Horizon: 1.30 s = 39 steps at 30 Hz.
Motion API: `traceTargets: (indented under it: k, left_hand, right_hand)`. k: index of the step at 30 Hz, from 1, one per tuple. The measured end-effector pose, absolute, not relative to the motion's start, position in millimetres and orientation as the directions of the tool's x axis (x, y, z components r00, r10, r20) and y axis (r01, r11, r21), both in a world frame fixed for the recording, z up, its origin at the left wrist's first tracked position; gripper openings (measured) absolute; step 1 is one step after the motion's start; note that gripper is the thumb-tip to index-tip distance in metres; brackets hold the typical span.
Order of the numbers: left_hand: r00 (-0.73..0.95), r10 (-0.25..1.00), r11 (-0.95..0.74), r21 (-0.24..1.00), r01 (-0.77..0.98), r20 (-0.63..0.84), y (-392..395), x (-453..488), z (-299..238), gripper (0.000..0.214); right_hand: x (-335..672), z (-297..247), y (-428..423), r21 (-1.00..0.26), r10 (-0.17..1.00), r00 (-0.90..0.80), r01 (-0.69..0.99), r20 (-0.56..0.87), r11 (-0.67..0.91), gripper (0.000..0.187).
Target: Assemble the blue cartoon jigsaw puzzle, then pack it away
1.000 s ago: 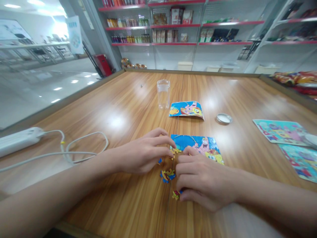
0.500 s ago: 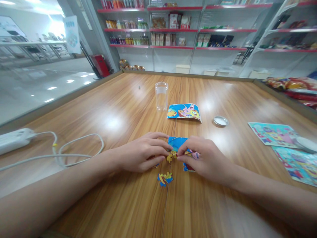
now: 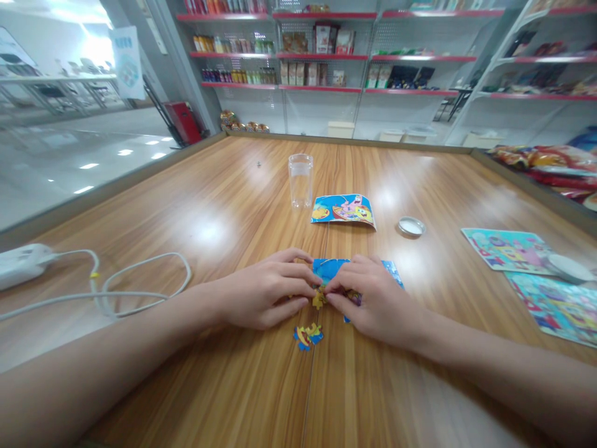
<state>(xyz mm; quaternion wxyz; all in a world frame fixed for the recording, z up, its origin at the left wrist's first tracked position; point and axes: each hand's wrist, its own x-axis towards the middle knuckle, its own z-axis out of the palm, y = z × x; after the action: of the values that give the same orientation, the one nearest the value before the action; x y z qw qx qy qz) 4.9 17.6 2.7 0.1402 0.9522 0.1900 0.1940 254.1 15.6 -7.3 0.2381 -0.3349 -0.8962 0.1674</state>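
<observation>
My left hand (image 3: 265, 292) and my right hand (image 3: 373, 302) meet over the near left corner of a partly built blue cartoon jigsaw (image 3: 331, 269) on the wooden table (image 3: 233, 205). Both hands have their fingertips pinched together on a small yellow puzzle piece (image 3: 319, 300) at the jigsaw's edge. My right hand covers much of the jigsaw. A small loose cluster of joined pieces (image 3: 308, 336) lies just in front of my hands.
A clear plastic jar (image 3: 300, 180) stands beyond, with a curled picture card (image 3: 344, 210) and a round lid (image 3: 411, 226) to its right. Two more picture sheets (image 3: 508, 250) lie at the right. A white power strip (image 3: 21, 264) and cable (image 3: 140, 280) lie at the left.
My right hand has moved up from the loose pieces near the table's front onto the jigsaw's corner, meeting my left hand. The loose pieces by my right hand are no longer there.
</observation>
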Motion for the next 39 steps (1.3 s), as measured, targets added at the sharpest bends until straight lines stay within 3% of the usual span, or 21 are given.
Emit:
traceTargets:
  k: [9,20,28,39]
  left_hand:
    - [0.857,0.412,-0.893,0.326,0.311,0.31,18,5,3,0.025]
    - [0.871,0.405,-0.896,0.311,0.316,0.28,17,5,4,0.031]
    - [0.876,0.389,-0.911,0.263,0.319,0.284,16,5,2,0.029]
    - [0.877,0.383,-0.913,0.267,0.31,0.29,16,7,4,0.028]
  right_hand:
    - [264,-7,20,-0.318,0.519,-0.765,0.419,0.382,0.851,0.014]
    - [263,-4,14,-0.29,0.442,-0.814,0.349,0.377,0.891,0.013]
    - [267,-5,25,-0.298,0.534,-0.705,0.443,0.467,0.846,0.01]
    - [265,-10,23,-0.288,0.546,-0.75,0.465,0.375,0.837,0.007]
